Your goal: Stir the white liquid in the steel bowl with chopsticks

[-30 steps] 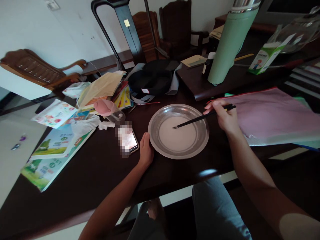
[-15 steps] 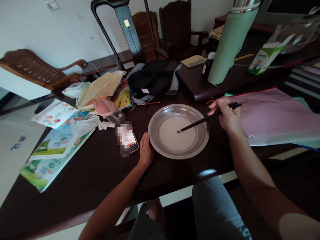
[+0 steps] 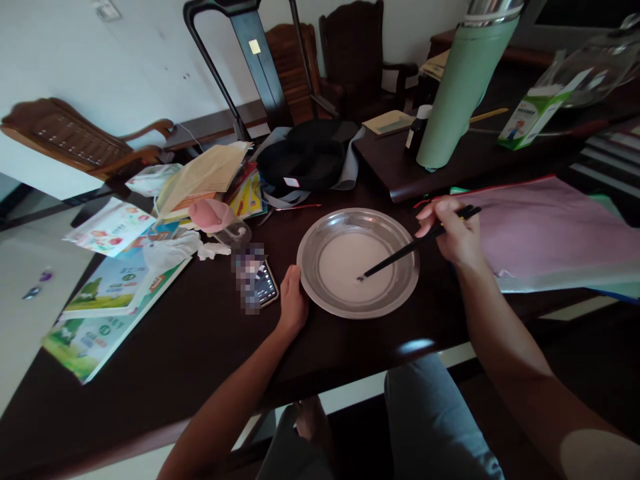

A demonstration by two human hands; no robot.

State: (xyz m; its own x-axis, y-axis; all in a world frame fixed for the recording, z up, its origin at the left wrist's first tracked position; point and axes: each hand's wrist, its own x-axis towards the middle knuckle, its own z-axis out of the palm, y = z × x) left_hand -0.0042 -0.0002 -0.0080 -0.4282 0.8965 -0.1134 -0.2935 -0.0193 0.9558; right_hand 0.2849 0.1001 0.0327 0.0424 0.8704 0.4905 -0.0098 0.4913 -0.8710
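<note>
A round metal basin stands on the dark table, with a whitish, milky liquid in its bottom. My left hand grips the basin's left rim, thumb and fingers against the edge; some of the fingers are hidden. Over the right side, my right hand is closed around a pair of black chopsticks. They slant down to the left, and their tips dip into the liquid near the middle of the basin.
Left of the basin lie a phone, a pink-lidded cup and booklets. Behind it is a black bag. A green thermos stands beside a small dark bottle. A pink folder lies to the right.
The chopstick tips have shifted slightly down and to the right in the liquid. The phone's screen has turned darker. My left hand stays at the rim.
</note>
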